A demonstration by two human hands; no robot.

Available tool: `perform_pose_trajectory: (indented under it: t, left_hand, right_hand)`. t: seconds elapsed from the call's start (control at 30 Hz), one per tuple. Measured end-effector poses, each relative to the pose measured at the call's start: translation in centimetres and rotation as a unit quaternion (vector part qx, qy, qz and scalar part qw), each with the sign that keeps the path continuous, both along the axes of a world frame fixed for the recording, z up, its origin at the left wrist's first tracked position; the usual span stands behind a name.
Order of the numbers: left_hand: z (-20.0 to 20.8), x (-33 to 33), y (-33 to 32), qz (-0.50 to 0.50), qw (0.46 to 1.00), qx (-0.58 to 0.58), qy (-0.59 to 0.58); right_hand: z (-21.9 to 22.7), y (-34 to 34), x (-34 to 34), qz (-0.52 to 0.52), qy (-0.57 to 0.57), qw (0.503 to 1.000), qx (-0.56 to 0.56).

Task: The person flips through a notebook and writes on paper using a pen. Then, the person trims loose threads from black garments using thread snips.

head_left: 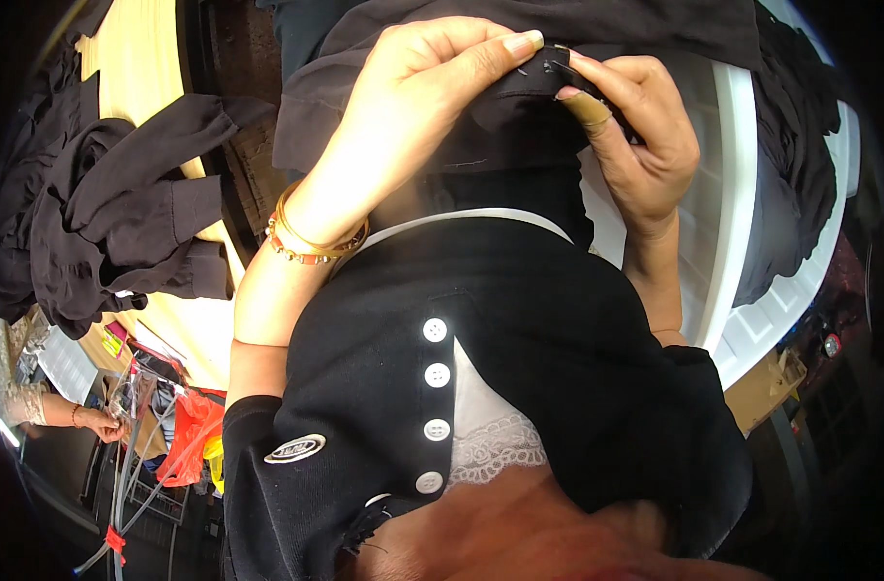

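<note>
From where I stand, the dark cloth spreads across the upper middle of the frame, its edge pinched by the left hand, thumb against fingers. The right hand, tan tape round its thumb, grips that edge just beside it. More dark garments lie on the pale worktop at upper left; a white crate stands at right.
</note>
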State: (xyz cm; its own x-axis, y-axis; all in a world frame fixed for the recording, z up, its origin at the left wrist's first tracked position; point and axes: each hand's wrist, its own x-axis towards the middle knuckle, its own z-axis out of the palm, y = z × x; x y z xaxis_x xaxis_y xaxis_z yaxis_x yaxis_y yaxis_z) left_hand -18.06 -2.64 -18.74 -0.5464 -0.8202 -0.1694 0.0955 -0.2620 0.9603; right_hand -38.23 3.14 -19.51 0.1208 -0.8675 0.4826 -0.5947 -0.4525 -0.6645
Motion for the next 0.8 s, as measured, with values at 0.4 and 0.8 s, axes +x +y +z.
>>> perform_pose_trajectory:
  t: [0.4,0.8]
  left_hand:
    - [-0.6,2.8,-1.8,-0.105,0.991,-0.03,-0.083]
    - [-0.7,1.6,-0.8,-0.083,0.995,-0.016,-0.044]
  right_hand:
    - [-0.8,0.1,-2.7,-0.032,-0.107,0.983,0.149]
    - [-0.5,-0.1,0.5,0.014,0.011,1.0,-0.008]
